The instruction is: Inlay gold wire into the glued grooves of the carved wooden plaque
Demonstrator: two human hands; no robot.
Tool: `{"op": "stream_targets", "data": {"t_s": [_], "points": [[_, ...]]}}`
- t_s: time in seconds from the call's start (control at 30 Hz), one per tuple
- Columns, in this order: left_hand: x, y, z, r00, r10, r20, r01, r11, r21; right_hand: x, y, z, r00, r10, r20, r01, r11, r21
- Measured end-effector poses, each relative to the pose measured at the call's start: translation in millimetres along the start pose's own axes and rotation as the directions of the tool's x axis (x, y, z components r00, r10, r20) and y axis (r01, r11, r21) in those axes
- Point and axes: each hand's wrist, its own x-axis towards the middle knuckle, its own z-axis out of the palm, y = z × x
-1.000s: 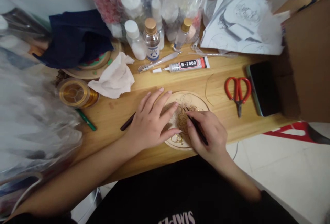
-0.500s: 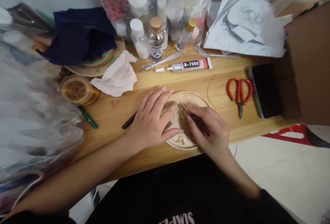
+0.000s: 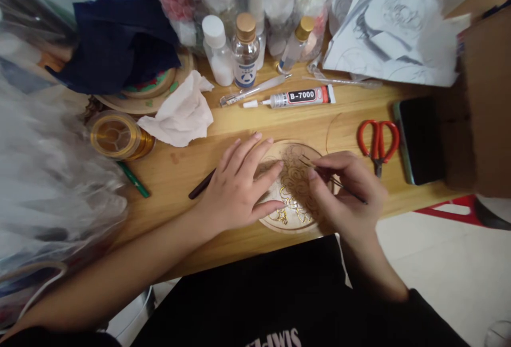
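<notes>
A round wooden plaque (image 3: 287, 226) lies on the table, its face covered with a curling line pattern, part of it in shiny gold wire (image 3: 293, 200). My left hand (image 3: 243, 187) rests palm down over the plaque's left side, fingers spread. In my right hand (image 3: 345, 187) a pair of dark tweezers (image 3: 349, 189) is pinched, the tips pointing left just over the plaque's upper right. Whether the tips hold anything is too small to tell. A dark stick-like tool (image 3: 202, 186) is partly hidden beneath my left hand.
Behind the plaque lie a B-7000 glue tube (image 3: 301, 97) and a clear pen (image 3: 255, 90), with bottles (image 3: 245, 54) further back. To the right are red-handled cutters (image 3: 378, 145), a phone (image 3: 421, 142) and a cardboard box (image 3: 489, 107). A wire spool (image 3: 120, 137) and crumpled tissue (image 3: 181, 113) sit left.
My right hand with the tweezers has moved right, away from my left fingertips, uncovering more of the gold wire pattern. My left hand stays on the plaque. The view has shifted slightly.
</notes>
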Motion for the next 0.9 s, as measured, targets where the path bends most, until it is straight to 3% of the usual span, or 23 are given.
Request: {"op": "stream_targets", "data": {"t_s": [0.5,0.9], "points": [[1.6,-0.2,-2.2,0.993,0.001,0.117,0.001,1.000,-0.017,9.9,1.7,1.4,0.991,0.023,0.133,-0.024,1.000,0.006],[1.2,-0.2,-0.9,0.999,0.011,0.034,-0.010,0.999,-0.036,7.5,4.5,1.0,0.993,0.086,0.075,-0.089,0.996,0.029]]}}
